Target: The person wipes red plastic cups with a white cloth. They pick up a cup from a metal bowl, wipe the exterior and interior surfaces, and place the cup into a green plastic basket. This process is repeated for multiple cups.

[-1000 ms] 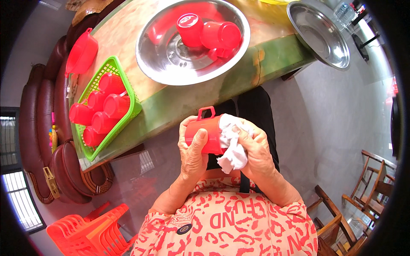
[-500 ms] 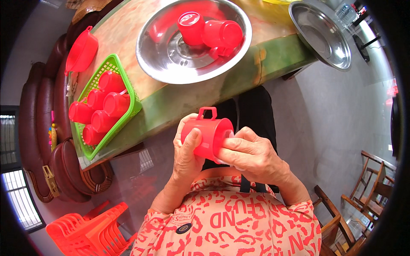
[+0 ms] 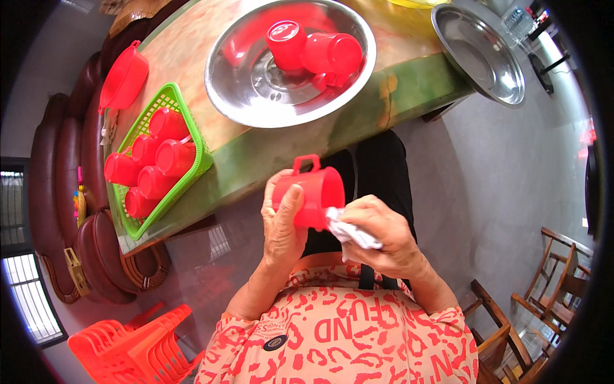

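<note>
A red plastic mug [image 3: 313, 192] is gripped in my left hand [image 3: 283, 221], its handle pointing toward the table and its mouth turned to the right. My right hand [image 3: 385, 237] is closed on a white cloth [image 3: 350, 232], whose end lies at the lower rim of the mug. Two more red mugs [image 3: 286, 45] lie in a shiny steel basin [image 3: 233, 105] on the table. Left of the basin, a green plastic basket [image 3: 203, 157] holds several red mugs [image 3: 176, 157], most with their bases up.
The stone-patterned table [image 3: 275, 146] spans the far side. A red plastic basin [image 3: 125, 78] stands at its left edge, and a steel tray [image 3: 481, 57] juts past its right corner. Stacked red stools [image 3: 137, 342] are lower left; wooden chairs [image 3: 502, 329] are lower right.
My right hand has drawn back from the mug's mouth, down and to the right, bringing the white cloth into sight. The left hand still holds the mug, slightly shifted.
</note>
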